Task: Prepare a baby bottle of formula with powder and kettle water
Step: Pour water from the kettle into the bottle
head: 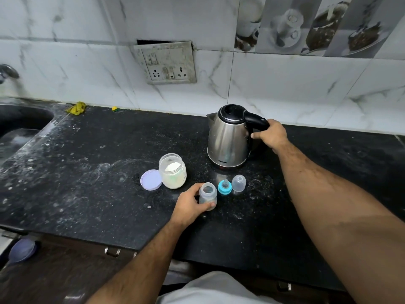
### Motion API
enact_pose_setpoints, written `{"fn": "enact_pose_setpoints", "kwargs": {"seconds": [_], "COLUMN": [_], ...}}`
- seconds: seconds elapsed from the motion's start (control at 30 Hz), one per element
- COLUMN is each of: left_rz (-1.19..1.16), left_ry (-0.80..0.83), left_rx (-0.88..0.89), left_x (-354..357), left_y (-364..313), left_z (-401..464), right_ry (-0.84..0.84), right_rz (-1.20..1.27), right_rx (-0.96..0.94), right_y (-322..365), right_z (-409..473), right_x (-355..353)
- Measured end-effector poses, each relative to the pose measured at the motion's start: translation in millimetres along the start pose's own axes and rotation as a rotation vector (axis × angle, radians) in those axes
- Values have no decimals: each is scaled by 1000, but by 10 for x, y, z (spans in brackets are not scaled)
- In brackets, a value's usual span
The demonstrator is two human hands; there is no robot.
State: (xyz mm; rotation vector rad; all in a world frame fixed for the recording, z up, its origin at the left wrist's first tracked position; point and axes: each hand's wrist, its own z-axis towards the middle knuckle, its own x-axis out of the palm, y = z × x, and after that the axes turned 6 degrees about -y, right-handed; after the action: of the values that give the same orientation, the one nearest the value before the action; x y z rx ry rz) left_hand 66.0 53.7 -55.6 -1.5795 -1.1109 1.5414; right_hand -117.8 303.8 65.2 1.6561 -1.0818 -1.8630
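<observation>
A small clear baby bottle [208,194] stands open and upright on the black counter [87,183]; my left hand [189,205] is wrapped around its left side. A steel kettle [228,141] with a black lid stands behind it, and my right hand [271,133] grips its black handle. The kettle rests on the counter. To the bottle's right sit the blue teat ring [224,187] and the clear cap [238,183]. An open jar of white powder [173,171] stands to the left, its lilac lid [151,179] lying beside it.
A dark sink [19,121] lies at the far left under a tap [7,72]. Yellow scraps [76,108] sit by the tiled wall. A socket plate [167,63] is on the wall. Cabinet handles [112,252] show below the counter's front edge.
</observation>
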Motion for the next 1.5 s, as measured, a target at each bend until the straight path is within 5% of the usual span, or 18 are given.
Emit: {"fn": "enact_pose_setpoints", "kwargs": {"seconds": [0.33, 0.8, 1.5], "left_rz": [2, 21, 43], "left_ry": [-11, -12, 97], "left_rx": [-3, -23, 35], "left_x": [22, 38, -101], "left_y": [28, 24, -23], "left_z": [25, 12, -42], "right_ry": [254, -70, -274], "right_rz": [238, 316, 378], "right_rx": [10, -47, -20], "right_y": [-101, 231, 448], "right_z": [-59, -366, -1627], "right_x": [-68, -119, -855]}}
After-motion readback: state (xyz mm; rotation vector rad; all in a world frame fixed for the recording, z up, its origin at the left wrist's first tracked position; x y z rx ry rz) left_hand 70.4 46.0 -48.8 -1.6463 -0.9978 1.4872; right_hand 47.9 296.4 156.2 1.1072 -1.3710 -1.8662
